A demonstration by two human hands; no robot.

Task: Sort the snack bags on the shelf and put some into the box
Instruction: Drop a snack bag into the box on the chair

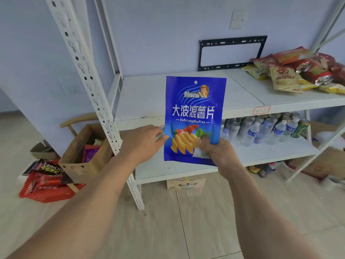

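A blue chip bag (194, 113) stands upright in front of the white shelf (186, 96). My right hand (218, 152) pinches its lower right corner. My left hand (143, 141) touches the bag's left edge, its fingertips at or behind that edge. A pile of red and yellow snack bags (298, 70) lies at the right end of the upper shelf. An open cardboard box (84, 156) with some bags inside stands on the floor to the left, beside the shelf post.
Several water bottles (261, 129) crowd the lower shelf. A white perforated shelf post (97, 101) runs between me and the box. Red and black snack bags (46, 180) lie on the floor left of the box. A small carton (184, 184) sits under the shelf.
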